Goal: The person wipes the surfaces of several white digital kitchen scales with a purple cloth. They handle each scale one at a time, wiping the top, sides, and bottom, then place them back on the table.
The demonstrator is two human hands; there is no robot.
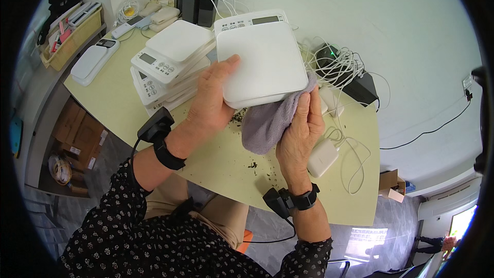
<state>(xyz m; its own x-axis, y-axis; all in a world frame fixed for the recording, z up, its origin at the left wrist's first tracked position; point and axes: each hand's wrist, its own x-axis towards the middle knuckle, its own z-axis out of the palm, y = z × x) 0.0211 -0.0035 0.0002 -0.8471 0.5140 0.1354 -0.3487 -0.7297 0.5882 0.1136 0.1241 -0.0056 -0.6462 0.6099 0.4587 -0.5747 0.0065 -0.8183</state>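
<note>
A white digital scale point(262, 62) with a square platform and a small display is held tilted above the table. My left hand point(213, 95) grips its left side, thumb on top of the platform and fingers beneath. In my right hand point(302, 128) a grey-purple cloth point(270, 123) is pinched, and it presses against the scale's lower right corner. The cloth hangs down below the scale. To the left, several similar white scales point(177, 46) lie in a stack. Dark crumbs point(252, 165) are scattered on the tabletop under the cloth.
The pale green table point(216, 159) also bears a lone white scale point(95, 62) at left, dark boxy devices point(198, 2) at the back, tangled white cables point(337, 69) with a black adapter point(362, 90), and a white power bank point(323, 157) at right. A yellow bin point(74, 36) stands on a side shelf.
</note>
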